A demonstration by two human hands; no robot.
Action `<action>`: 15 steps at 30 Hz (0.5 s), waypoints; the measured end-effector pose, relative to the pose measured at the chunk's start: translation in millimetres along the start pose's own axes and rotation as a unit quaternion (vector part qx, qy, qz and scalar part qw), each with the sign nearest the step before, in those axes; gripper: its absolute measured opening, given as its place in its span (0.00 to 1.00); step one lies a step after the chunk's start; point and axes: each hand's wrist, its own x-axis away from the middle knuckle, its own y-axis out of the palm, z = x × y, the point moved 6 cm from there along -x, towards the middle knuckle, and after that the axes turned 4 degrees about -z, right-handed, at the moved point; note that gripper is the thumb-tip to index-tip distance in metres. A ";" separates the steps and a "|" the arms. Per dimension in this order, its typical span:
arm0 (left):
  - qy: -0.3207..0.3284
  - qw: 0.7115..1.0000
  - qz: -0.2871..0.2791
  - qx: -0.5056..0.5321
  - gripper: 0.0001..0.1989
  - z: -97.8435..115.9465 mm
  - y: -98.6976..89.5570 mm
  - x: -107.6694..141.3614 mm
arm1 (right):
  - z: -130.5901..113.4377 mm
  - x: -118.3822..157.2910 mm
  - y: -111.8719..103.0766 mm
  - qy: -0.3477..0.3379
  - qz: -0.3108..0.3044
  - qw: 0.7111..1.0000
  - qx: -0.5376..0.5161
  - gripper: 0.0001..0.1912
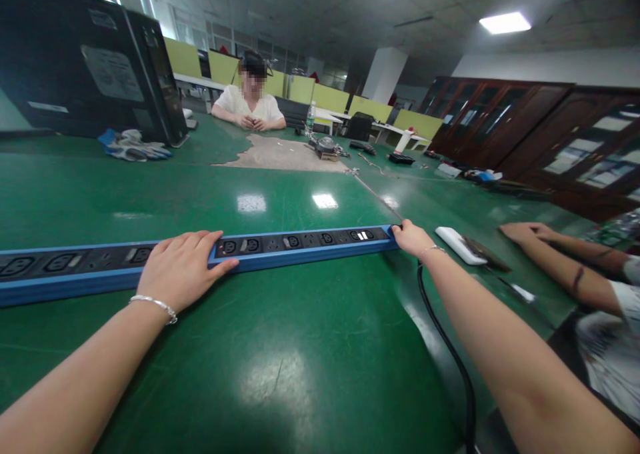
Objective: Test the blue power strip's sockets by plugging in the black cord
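Note:
A long blue power strip [280, 242] with black sockets along its top lies across the green table, running out of view at the left. Over its middle rests my left hand [183, 267], fingers across the top and thumb along the near side. My right hand [413, 239] is closed around the strip's right end, its fingertips partly hidden. From near that end a black cable [450, 354] hangs down past my right forearm. Some sockets are covered by my left hand.
The green tabletop [280, 347] reflects light. A black computer case [95, 67] and work gloves [133, 146] are at the left. A white power strip [457, 245] lies right of my hand, near another person's arms [560, 254]. A person [250, 101] sits opposite by a bottle [311, 115].

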 end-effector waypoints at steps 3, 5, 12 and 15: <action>-0.006 1.000 -0.002 0.000 0.34 -0.8 0.5 0.0 | 0.7 -0.7 -1.3 -0.005 0.010 1.000 -0.002 0.22; -0.008 1.000 -0.004 -0.001 0.34 -1.0 0.9 -0.1 | 2.1 -2.0 -1.9 -0.006 0.016 1.000 -0.003 0.22; -0.012 1.000 -0.008 -0.016 0.34 -0.1 0.8 -0.8 | 4.6 -6.7 -4.4 -0.007 0.020 1.000 0.000 0.22; -0.011 1.000 -0.007 -0.022 0.34 0.3 1.1 -0.5 | 5.4 -6.6 -6.1 -0.007 0.024 1.000 -0.008 0.22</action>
